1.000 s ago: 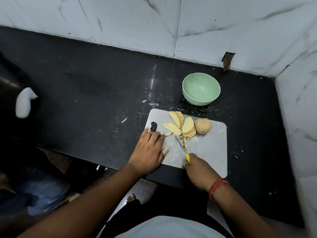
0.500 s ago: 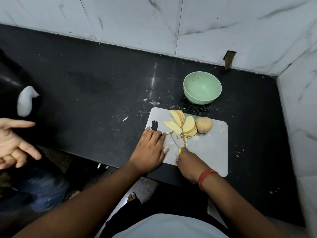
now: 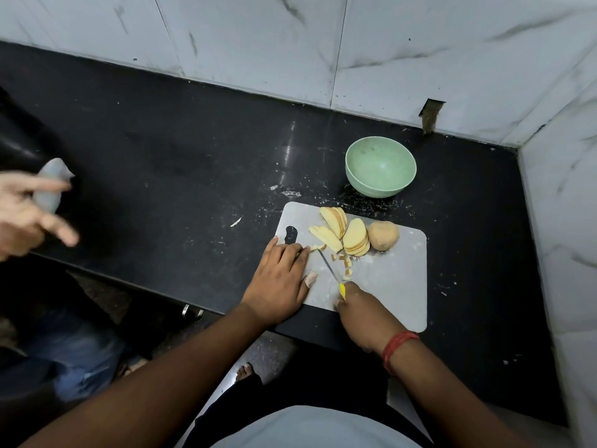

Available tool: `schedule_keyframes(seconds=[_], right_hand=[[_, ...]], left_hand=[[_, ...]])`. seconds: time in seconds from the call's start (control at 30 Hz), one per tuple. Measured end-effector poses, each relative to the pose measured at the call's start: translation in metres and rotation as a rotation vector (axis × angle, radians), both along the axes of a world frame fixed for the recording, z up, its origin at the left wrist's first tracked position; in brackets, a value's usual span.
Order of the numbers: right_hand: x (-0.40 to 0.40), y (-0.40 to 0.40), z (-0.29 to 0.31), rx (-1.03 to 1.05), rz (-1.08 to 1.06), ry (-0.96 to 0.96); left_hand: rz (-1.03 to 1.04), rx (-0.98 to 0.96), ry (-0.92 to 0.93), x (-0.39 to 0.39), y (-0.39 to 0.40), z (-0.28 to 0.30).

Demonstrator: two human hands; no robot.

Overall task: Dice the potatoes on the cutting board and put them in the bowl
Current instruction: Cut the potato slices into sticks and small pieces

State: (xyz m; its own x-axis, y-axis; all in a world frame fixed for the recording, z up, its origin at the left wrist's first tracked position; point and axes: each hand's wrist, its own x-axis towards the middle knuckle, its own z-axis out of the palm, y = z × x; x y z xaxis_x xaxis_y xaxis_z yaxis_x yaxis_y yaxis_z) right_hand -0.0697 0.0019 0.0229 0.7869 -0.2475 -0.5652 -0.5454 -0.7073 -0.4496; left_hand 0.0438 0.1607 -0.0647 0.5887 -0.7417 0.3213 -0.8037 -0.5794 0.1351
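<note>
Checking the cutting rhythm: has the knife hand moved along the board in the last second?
Yes. The right hand first slid left toward the left hand, then back right along the cutting board.

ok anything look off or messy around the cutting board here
A few things. White specks and crumbs are scattered on the black counter between the cutting board and the green bowl. The left hand has a bandage-like wrap on its thumb. The wall has a broken notch at its base behind the bowl.
</note>
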Motion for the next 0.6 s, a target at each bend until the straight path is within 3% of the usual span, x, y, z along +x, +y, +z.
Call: schedule_keyframes(seconds=[0.6], right_hand=[[0.007, 0.003, -0.005, -0.041, 0.029, 0.111]], left_hand=[[0.011, 0.020, 0.017, 0.001, 0.001, -0.001]])
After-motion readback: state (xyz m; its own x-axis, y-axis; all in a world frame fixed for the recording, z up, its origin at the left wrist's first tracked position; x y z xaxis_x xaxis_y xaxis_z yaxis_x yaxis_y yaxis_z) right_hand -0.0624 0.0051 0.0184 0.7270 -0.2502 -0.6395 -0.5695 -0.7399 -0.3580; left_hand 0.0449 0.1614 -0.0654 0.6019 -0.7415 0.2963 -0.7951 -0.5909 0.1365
